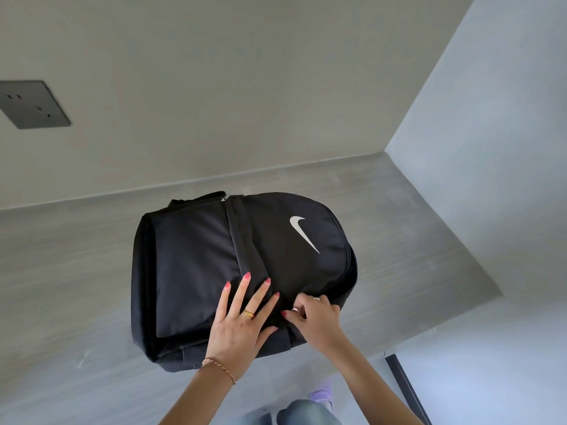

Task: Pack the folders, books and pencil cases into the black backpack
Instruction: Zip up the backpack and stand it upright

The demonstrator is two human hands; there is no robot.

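Note:
The black backpack (196, 271) lies flat on the grey table (61, 271), front side up, a white swoosh logo on its right half. It looks closed; a metal zipper pull shows at its far edge. My left hand (242, 320) rests flat on the backpack's near side with fingers spread. Just to its right, my right hand (316, 317) is curled at the backpack's near edge, fingertips pinched on something small there that I cannot make out, likely a zipper pull. No folders, books or pencil cases are in view.
The table fills a wall corner: a grey wall behind and a lighter wall (491, 148) on the right. A dark socket plate (33, 104) sits on the back wall at left. The table's front edge runs just below the backpack, my legs beneath it.

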